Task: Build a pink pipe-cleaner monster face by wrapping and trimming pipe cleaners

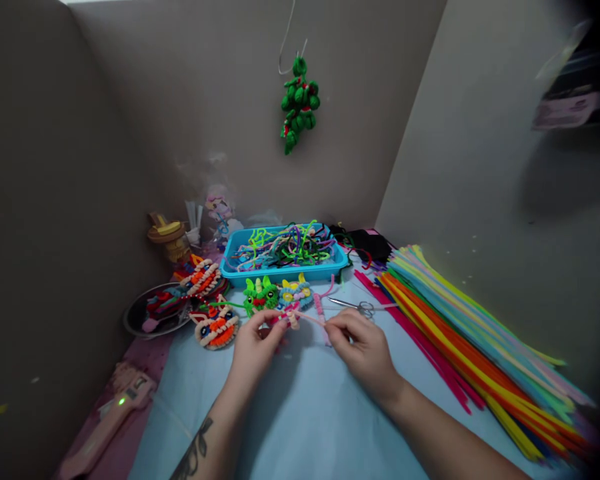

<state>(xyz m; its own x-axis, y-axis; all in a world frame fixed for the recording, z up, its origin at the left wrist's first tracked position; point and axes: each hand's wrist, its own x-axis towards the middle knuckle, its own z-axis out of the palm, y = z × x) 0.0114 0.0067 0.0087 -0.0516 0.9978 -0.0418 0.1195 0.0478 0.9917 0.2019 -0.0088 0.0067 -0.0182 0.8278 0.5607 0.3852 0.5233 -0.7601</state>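
Grey walls enclose a work surface on three sides, its blue cloth bordered at the left by a strip of pink cloth. Both hands meet over the middle of the blue cloth. Left hand: fingers closed in a pinch on a small pink piece, held just in front of the finished faces. Right hand: thumb and forefinger pinched on a pale pink strand, which spans the gap between the hands from the piece. Between the forearms, the cloth spreads toward the near edge of the view, giving the elbows room to swing.

Beyond the hands the space narrows. A green face and a blue-and-yellow face lie side by side near the front rim of a blue tray filled with cut strands. Scissors lie just beyond the right hand, blades pointing left. Along the right side, a bundle of long fuzzy stems runs diagonally toward the near corner, limiting sideways movement there. An orange-and-cream face lies left of the left hand; farther left are a metal bowl and a pink tool with a lit green light.
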